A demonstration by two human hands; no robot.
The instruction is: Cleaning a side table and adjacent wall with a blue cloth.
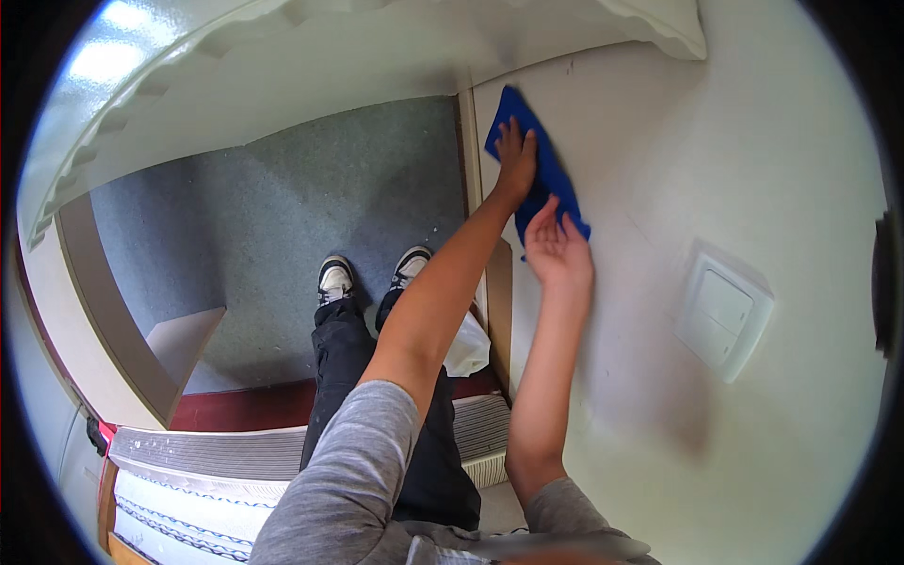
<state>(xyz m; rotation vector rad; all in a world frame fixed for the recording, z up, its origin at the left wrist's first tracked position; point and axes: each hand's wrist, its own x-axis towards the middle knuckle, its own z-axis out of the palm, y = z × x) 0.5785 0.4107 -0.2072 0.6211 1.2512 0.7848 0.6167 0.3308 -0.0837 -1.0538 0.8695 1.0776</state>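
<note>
A blue cloth lies flat against the white wall on the right. My left hand presses on its upper part with the fingers spread, holding it to the wall. Lower down, my right hand is at the cloth's bottom end, palm towards me and fingers loosely bent. Whether those fingers pinch the fabric cannot be made out. Part of the cloth is hidden behind both hands.
A white light switch is mounted on the wall to the right. Overhead curves a white scalloped edge. My shoes stand on grey flooring. A white plastic bag sits by the wall, near a ribbed step.
</note>
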